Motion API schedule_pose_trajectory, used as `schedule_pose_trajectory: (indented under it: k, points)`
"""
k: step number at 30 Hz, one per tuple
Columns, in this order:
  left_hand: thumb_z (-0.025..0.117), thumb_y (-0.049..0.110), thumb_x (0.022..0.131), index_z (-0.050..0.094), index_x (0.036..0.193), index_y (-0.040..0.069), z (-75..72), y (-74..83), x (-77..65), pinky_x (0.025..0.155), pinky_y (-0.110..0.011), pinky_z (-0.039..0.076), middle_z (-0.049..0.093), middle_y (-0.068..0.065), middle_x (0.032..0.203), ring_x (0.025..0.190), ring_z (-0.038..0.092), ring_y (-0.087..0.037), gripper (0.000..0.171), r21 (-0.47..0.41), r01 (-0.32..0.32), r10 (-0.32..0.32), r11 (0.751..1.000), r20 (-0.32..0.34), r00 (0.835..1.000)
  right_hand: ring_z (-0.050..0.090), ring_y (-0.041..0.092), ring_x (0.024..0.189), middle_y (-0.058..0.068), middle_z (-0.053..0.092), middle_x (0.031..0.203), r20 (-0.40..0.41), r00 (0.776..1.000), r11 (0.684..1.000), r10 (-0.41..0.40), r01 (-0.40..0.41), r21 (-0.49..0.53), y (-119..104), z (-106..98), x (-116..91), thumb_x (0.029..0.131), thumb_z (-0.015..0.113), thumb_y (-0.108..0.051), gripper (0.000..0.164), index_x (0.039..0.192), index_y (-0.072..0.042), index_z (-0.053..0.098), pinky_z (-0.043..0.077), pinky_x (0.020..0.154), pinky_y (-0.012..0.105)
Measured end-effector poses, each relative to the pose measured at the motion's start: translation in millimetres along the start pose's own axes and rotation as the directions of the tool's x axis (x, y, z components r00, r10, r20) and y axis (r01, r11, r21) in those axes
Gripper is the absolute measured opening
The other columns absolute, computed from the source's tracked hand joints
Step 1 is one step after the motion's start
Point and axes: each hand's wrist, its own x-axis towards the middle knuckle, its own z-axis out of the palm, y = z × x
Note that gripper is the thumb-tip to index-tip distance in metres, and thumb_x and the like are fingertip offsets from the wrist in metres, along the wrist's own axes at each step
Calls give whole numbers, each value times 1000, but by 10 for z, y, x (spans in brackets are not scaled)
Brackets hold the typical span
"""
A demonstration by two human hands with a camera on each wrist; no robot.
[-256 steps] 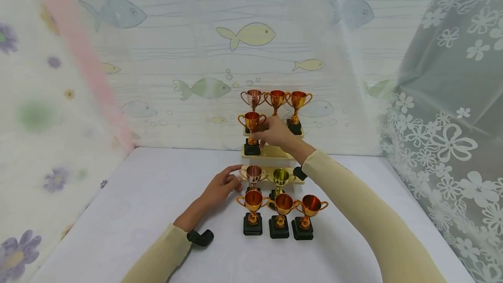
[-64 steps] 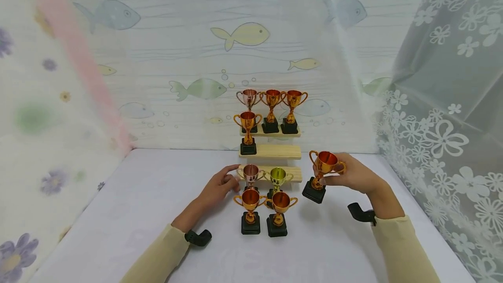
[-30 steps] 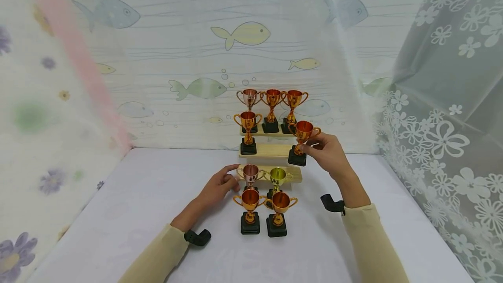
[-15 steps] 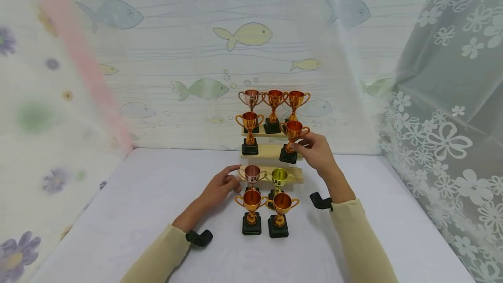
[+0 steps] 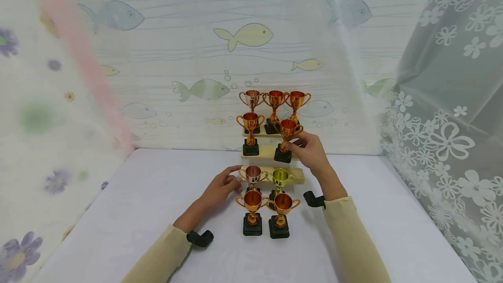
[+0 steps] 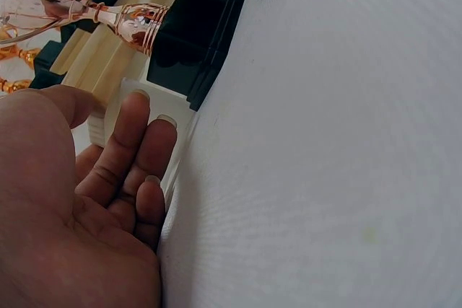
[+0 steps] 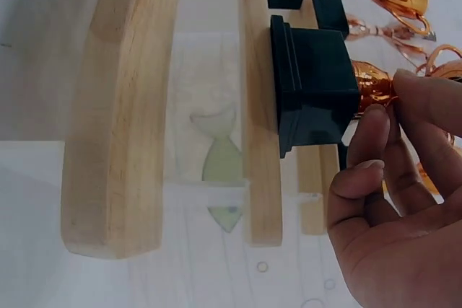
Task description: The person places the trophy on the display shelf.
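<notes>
My right hand [image 5: 311, 151] pinches the stem of an orange-gold trophy cup [image 5: 288, 129] between thumb and fingers. Its black base [image 7: 317, 84] is at the right part of the wooden rack's middle step [image 5: 264, 152]; whether it fully rests there I cannot tell. On that step's left end stands another orange-gold trophy [image 5: 250, 121]. My left hand [image 5: 221, 189] touches the left end of the lowest step [image 5: 297, 176], its other fingers [image 6: 133, 131] loosely bent beside the white support. A rose-gold trophy [image 6: 137, 23] stands close by that hand.
On the top step are a rose-gold trophy [image 5: 252, 96] and two orange-gold ones. In front of the rack, on the white table [image 5: 157, 178], stand a yellow-gold trophy [image 5: 280, 177] and two orange-gold trophies, left [image 5: 253, 201] and right [image 5: 283, 204].
My right hand has let go of the middle step's left trophy, lifted the front-right trophy off the table, and carried it back and leftward to that step. My left hand has stayed put.
</notes>
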Motion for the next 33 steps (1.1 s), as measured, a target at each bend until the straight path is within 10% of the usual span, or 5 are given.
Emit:
schedule_pose_trajectory:
  k: [13,33]
  points:
    - [53,27,105,40,151,18,-4,45,-24,89,-33,49,71,-4,88,86,67,-18,49,26,-10,10,1000,1,1000,62,50,88,29,65,107,-56,998,1000,-14,14,-10,-268,165,-71,93,68,-1,22,112,9,68,47,60,24]
    - [53,28,105,40,151,19,-9,28,-27,90,-36,49,71,-6,89,87,67,-20,49,13,-16,16,1000,8,1000,64,41,93,28,65,108,-131,986,993,-99,90,-74,-348,317,-153,90,71,1,24,111,11,66,47,73,17]
